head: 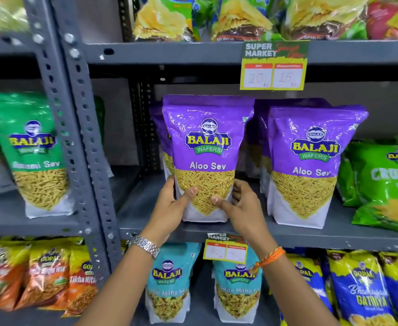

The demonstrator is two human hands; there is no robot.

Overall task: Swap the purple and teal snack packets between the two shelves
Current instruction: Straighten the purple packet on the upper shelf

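A purple Aloo Sev packet (206,142) stands upright at the front of the middle shelf (311,238). My left hand (172,208) grips its lower left side and my right hand (242,208) grips its lower right side. More purple packets stand behind it, and another purple packet (308,165) stands to its right. On the shelf below stand two teal packets, one at the left (169,283) and one at the right (238,288), partly hidden by my forearms.
A green Sev packet (35,151) stands on the left rack beyond a perforated grey upright (85,137). Green Crunchex bags (386,184) lie at the right. Price tags (273,67) hang from the shelf edges. Orange and blue-yellow packets fill the lower shelf.
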